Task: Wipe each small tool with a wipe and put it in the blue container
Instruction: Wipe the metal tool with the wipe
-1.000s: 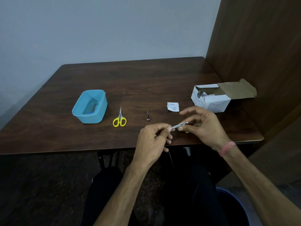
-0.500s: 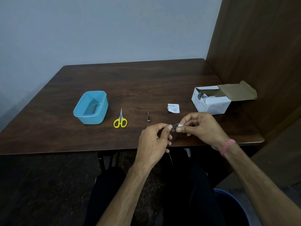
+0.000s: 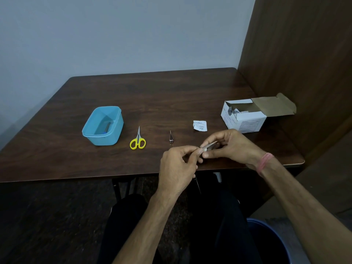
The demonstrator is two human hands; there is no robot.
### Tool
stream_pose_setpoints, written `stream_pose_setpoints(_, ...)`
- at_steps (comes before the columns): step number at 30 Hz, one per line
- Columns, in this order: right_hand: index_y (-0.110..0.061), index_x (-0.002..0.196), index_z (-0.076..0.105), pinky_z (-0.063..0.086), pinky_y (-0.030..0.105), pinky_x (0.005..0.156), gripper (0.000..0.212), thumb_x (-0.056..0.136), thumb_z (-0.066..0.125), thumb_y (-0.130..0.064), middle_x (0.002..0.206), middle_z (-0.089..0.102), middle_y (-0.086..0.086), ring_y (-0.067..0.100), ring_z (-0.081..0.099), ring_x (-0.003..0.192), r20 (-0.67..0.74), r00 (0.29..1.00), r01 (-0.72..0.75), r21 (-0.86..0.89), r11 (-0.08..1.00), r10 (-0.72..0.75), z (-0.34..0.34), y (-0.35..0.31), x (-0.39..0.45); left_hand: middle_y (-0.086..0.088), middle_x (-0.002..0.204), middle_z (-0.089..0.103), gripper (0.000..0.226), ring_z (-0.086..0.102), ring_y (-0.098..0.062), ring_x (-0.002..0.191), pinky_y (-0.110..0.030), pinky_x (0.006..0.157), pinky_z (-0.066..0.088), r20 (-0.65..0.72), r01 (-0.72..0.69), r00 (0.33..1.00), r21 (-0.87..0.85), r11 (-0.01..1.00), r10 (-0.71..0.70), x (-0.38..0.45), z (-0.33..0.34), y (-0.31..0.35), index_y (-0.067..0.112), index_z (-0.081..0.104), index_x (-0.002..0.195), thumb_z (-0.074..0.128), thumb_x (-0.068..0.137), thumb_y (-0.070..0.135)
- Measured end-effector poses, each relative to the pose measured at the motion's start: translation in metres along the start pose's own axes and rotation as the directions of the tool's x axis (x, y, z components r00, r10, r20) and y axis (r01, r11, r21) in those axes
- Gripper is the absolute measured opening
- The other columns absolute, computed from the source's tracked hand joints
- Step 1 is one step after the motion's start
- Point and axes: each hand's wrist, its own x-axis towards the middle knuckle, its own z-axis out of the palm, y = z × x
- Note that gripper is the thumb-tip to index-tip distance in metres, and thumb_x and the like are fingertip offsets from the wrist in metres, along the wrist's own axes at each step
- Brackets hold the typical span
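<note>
Over the table's front edge, my left hand (image 3: 177, 164) pinches one end of a small silvery tool (image 3: 210, 145). My right hand (image 3: 228, 145) closes its fingers round the tool's other part, with a small white wipe (image 3: 204, 149) pressed against it. The blue container (image 3: 116, 126) stands open on the left of the table, and one thin tool (image 3: 108, 127) lies inside it. Yellow-handled scissors (image 3: 138, 140) lie just to the container's right. Small pointed tweezers (image 3: 171, 137) rest further right, in front of my hands.
A torn white wipe wrapper (image 3: 200, 125) lies behind my right hand. An open white cardboard box (image 3: 245, 121) of wipes sits at the right, beside a wooden wall panel (image 3: 295, 63). A dark blue bin (image 3: 266, 242) stands on the floor at the lower right.
My right hand's fingers have folded in around the tool and slid along it toward my left hand. The other things on the table have not moved.
</note>
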Motion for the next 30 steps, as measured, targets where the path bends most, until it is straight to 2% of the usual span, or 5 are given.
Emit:
stream_pose_setpoints(3,-0.019,0.102,0.086,0.061,0.031,0.085,0.025,0.079,0.097,-0.017,0.101,0.084,0.007,0.017,0.073,0.092,0.022,1.0,-0.003,-0.031,1.0,0.003,-0.002,0.0,0.001,0.016,0.08,0.08,0.018,0.075,-0.007,0.067,-0.03,0.054,0.065,0.008,0.0,1.0,0.008,1.0,0.0,-0.001,0.0,0.001,0.036,0.087,0.1,0.071,0.109,0.04)
stream_pose_setpoints(10,-0.017,0.099,0.086,0.061,0.025,0.072,0.017,0.083,0.093,-0.021,0.099,0.083,0.005,0.015,0.072,0.09,-0.021,1.0,0.017,-0.023,1.0,-0.018,0.0,0.004,0.002,0.015,0.08,0.081,0.02,0.073,-0.005,0.064,-0.027,0.052,0.063,0.005,0.024,1.0,-0.007,1.0,-0.024,0.001,0.001,0.004,0.033,0.086,0.101,0.069,0.11,0.038)
stream_pose_setpoints(19,-0.013,0.099,0.086,0.06,0.023,0.064,0.019,0.083,0.093,-0.02,0.097,0.083,0.01,0.016,0.073,0.088,-0.143,0.989,0.058,0.077,0.995,-0.046,0.006,0.01,0.0,0.009,0.082,0.081,0.023,0.071,-0.007,0.06,-0.028,0.05,0.06,-0.002,0.033,0.999,-0.061,0.998,-0.033,0.001,0.001,0.004,0.028,0.085,0.104,0.066,0.113,0.036)
stream_pose_setpoints(24,-0.01,0.098,0.086,0.059,0.022,0.058,0.033,0.072,0.094,-0.029,0.101,0.082,0.017,0.016,0.07,0.085,-0.24,0.969,0.096,0.15,0.984,-0.058,0.01,0.012,0.001,0.006,0.081,0.081,0.026,0.07,-0.008,0.06,-0.027,0.05,0.059,-0.009,0.058,0.998,-0.104,0.993,-0.059,0.0,0.001,0.005,0.026,0.083,0.101,0.063,0.115,0.033)
stream_pose_setpoints(30,-0.011,0.098,0.085,0.061,0.022,0.059,0.025,0.08,0.089,-0.028,0.102,0.083,0.016,0.019,0.077,0.086,-0.395,0.914,0.2,0.254,0.946,-0.087,0.012,0.018,-0.002,0.004,0.082,0.082,0.028,0.071,-0.009,0.06,-0.027,0.05,0.059,0.018,0.105,0.995,-0.138,0.985,-0.103,0.003,-0.003,0.005,0.021,0.078,0.104,0.055,0.118,0.031)
